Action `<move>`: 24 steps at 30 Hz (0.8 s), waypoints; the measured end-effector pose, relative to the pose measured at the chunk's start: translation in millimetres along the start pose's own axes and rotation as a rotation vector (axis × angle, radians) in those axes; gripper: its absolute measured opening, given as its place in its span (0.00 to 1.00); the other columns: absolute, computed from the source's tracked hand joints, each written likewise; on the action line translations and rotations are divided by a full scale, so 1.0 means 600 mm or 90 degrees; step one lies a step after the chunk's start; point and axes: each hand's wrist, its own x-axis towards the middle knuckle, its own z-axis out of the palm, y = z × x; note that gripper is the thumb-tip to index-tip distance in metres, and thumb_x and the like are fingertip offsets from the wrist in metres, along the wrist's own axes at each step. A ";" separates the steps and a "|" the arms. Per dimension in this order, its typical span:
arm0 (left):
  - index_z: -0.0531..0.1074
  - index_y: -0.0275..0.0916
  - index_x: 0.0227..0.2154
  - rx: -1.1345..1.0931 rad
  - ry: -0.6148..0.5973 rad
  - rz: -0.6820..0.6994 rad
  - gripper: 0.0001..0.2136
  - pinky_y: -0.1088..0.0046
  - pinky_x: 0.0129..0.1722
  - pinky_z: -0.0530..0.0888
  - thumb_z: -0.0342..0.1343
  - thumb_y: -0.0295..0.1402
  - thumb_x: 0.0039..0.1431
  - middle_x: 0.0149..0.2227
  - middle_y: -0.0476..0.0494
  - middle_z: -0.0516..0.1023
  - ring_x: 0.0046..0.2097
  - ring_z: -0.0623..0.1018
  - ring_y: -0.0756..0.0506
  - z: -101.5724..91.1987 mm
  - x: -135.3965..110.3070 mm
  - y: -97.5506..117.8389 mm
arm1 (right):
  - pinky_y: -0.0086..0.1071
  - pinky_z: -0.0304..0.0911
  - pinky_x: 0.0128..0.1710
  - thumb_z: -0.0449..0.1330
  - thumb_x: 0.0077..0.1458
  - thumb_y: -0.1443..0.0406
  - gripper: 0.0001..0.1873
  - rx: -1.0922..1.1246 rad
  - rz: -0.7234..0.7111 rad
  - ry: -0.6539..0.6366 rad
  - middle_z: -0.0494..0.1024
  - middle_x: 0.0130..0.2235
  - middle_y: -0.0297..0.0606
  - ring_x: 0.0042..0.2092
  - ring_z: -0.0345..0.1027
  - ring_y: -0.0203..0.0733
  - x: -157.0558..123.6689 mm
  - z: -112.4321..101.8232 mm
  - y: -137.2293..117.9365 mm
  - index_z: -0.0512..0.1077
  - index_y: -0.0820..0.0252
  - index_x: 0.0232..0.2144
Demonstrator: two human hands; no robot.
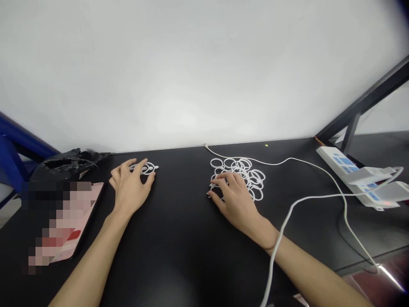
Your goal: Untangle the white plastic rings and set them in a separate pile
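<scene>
On the black table, my left hand (129,187) is spread over a few white plastic rings (148,169), with small tabs on them. Its fingertips rest at their edges, and part of the rings is hidden under the fingers. A larger heap of similar white rings (256,175) lies further right. My right hand (234,198) reaches over the near left side of that heap, palm down. Its thumb and forefinger stand apart, with a ring's edge showing between them. Whether the fingertips press on that ring is unclear.
A phone (84,230) lies at the left, partly blurred out, beside a crumpled black plastic bag (65,164). A white cable (289,213) crosses in front of my right forearm. The power strip (347,170) holds plugged-in chargers. Behind the table rises a white wall (191,76).
</scene>
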 end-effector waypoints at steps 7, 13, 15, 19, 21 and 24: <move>0.64 0.40 0.60 -0.019 -0.005 -0.008 0.25 0.43 0.54 0.64 0.49 0.42 0.62 0.61 0.33 0.64 0.59 0.61 0.26 -0.001 -0.002 0.001 | 0.48 0.65 0.50 0.61 0.60 0.60 0.13 0.001 0.007 0.000 0.72 0.46 0.48 0.49 0.64 0.52 -0.001 -0.001 0.000 0.74 0.61 0.44; 0.65 0.38 0.58 -0.069 0.034 0.065 0.23 0.37 0.51 0.64 0.51 0.41 0.62 0.59 0.29 0.65 0.58 0.61 0.24 -0.012 -0.013 0.013 | 0.48 0.65 0.49 0.64 0.57 0.61 0.13 0.026 0.001 -0.003 0.72 0.44 0.46 0.48 0.64 0.52 -0.002 0.002 0.003 0.73 0.59 0.43; 0.66 0.39 0.57 -0.080 0.044 0.102 0.21 0.38 0.51 0.65 0.51 0.39 0.62 0.58 0.30 0.66 0.57 0.62 0.26 -0.016 -0.023 0.027 | 0.48 0.65 0.48 0.64 0.57 0.62 0.11 0.031 -0.002 -0.011 0.72 0.43 0.45 0.46 0.64 0.51 -0.002 0.003 0.004 0.73 0.59 0.42; 0.67 0.40 0.55 -0.130 0.005 0.236 0.18 0.45 0.56 0.63 0.50 0.36 0.64 0.55 0.35 0.69 0.57 0.64 0.32 -0.022 -0.048 0.061 | 0.46 0.64 0.47 0.64 0.57 0.63 0.10 0.048 -0.008 -0.034 0.73 0.42 0.43 0.45 0.65 0.50 -0.003 0.001 0.003 0.72 0.58 0.42; 0.67 0.41 0.55 -0.155 -0.046 0.302 0.16 0.49 0.56 0.64 0.49 0.35 0.65 0.53 0.38 0.71 0.56 0.66 0.35 -0.024 -0.061 0.076 | 0.46 0.63 0.48 0.66 0.56 0.61 0.15 0.040 -0.010 -0.037 0.73 0.43 0.44 0.46 0.64 0.51 -0.003 -0.002 0.003 0.71 0.59 0.44; 0.67 0.42 0.54 -0.170 -0.114 0.362 0.15 0.53 0.53 0.66 0.48 0.34 0.67 0.51 0.41 0.73 0.54 0.67 0.38 -0.023 -0.075 0.091 | 0.48 0.61 0.50 0.68 0.52 0.57 0.22 0.005 -0.012 -0.038 0.73 0.44 0.45 0.48 0.64 0.53 -0.003 -0.007 0.005 0.71 0.60 0.46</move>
